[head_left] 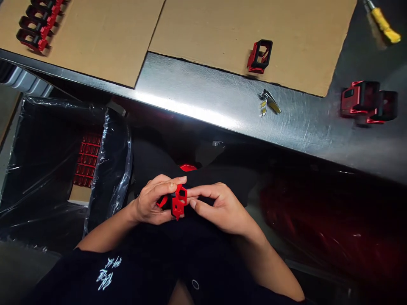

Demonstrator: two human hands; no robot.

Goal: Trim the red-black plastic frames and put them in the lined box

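Observation:
Over my lap, below the table's edge, my left hand (151, 201) pinches a small red plastic part (178, 202) with a black piece on it. My right hand (220, 207) meets it from the right, fingertips curled onto the same part. A second red piece (188, 167) shows just behind my hands on my dark clothing. On the cardboard sheet (286, 29) above lies one finished red-and-black part (260, 56). Two more red-and-black parts (369, 101) sit on the steel table (203, 97) at the right.
A row of red-and-black parts (38, 21) lines the cardboard at top left. A small metal clip with yellow tips (267, 102) lies on the steel. A yellow-handled tool (383, 21) sits at top right. A plastic-lined box (47, 169) at my left holds red parts (87, 159).

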